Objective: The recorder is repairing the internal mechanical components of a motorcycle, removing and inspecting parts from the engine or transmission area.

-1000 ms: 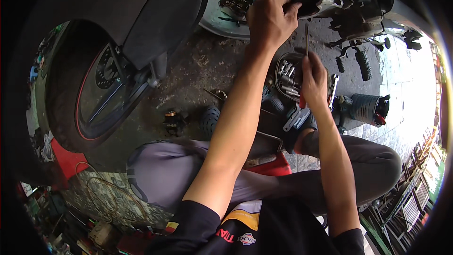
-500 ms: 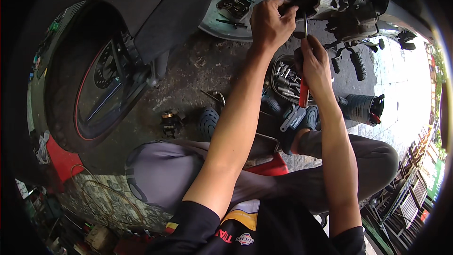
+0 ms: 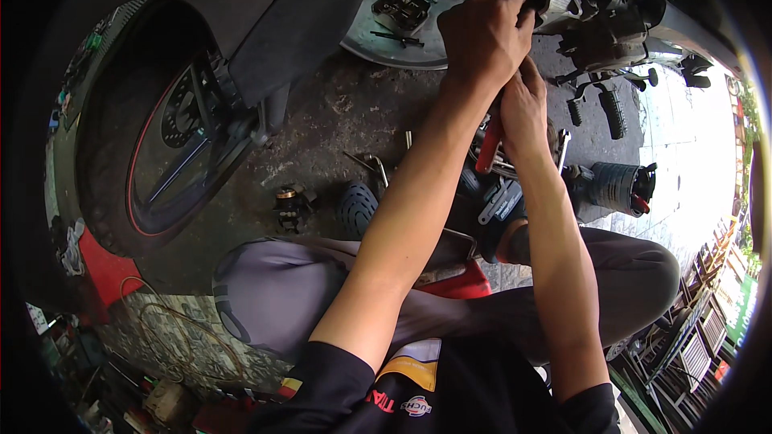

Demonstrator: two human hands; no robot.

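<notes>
My left hand (image 3: 486, 36) is closed at the dark underside of a motorcycle (image 3: 615, 44). What its fingers grip is hidden behind the knuckles. Just below it, my right hand (image 3: 524, 104) is wrapped round a screwdriver (image 3: 488, 145), whose red handle sticks out under the palm. The left hand covers the tool's metal shaft and tip. Beneath my right wrist, a round tray of sockets and metal tools (image 3: 505, 162) is partly covered by the arm.
A second motorcycle's wheel (image 3: 121, 137) stands at left. A metal tray (image 3: 382, 52) with a small parts box (image 3: 400, 12) lies ahead. On the floor are a brass-topped part (image 3: 291, 207), a teal power tool (image 3: 503, 201) and a blue-grey tin (image 3: 615, 186).
My left hand has shifted right and turned its back upward. The right hand has moved in close beneath it, and the screwdriver now slants, its handle end further left.
</notes>
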